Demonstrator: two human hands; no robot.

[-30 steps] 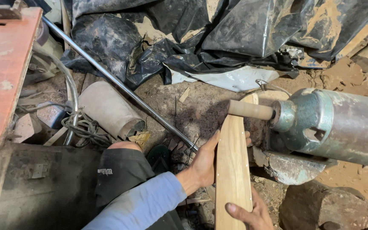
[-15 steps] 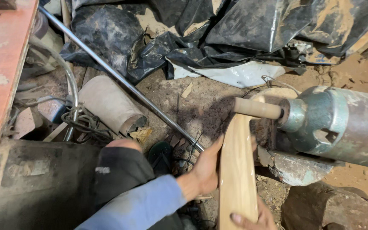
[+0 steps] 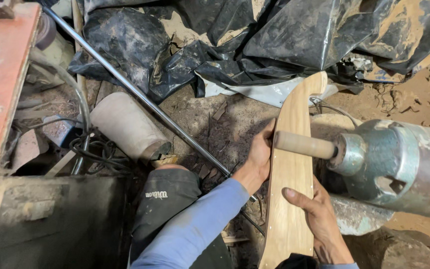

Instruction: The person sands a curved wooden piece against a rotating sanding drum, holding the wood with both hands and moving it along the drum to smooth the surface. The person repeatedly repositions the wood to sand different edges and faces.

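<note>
- Left hand (image 3: pixel 261 158): fingers wrapped round the left edge of a long, pale, curved wooden blank (image 3: pixel 290 174), thumb on its face; holding it tight.
- Right hand (image 3: pixel 318 219): fingers (image 3: pixel 294 197) flat on the blank's face, lower down, palm gripping its right edge; holding it too.
- Blank runs from btm of frame, between both hands, up to a rounded tip well above the fingers; lies tilted a bit right.
- Just above the right fingers & beside the left thumb: tan cylindrical sanding drum (image 3: pixel 303 144) lying across the blank's face, touching it.
- Drum sticks out of a grey-green metal motor housing (image 3: pixel 399 167) right of the fingers.
- Below-left of left hand: blue sleeve (image 3: pixel 195 226), then a dark trouser knee (image 3: pixel 167 199).
- Left of the fingers, on the dirt floor (image 3: pixel 210 119): thin steel rod (image 3: pixel 140 94) running diagonally, its lower end near the left wrist.
- Further left, past the rod: beige cylinder roll (image 3: pixel 125 127) lying on its side, w/ tangled black cables (image 3: pixel 95 152) beside it.
- Far left: red-painted metal surface (image 3: pixel 1 74).
- Above the fingers, beyond the blank's tip: crumpled black plastic sheeting (image 3: pixel 274 40), dusty.
- Top right: loose reddish sawdust (image 3: pixel 414 97).
</note>
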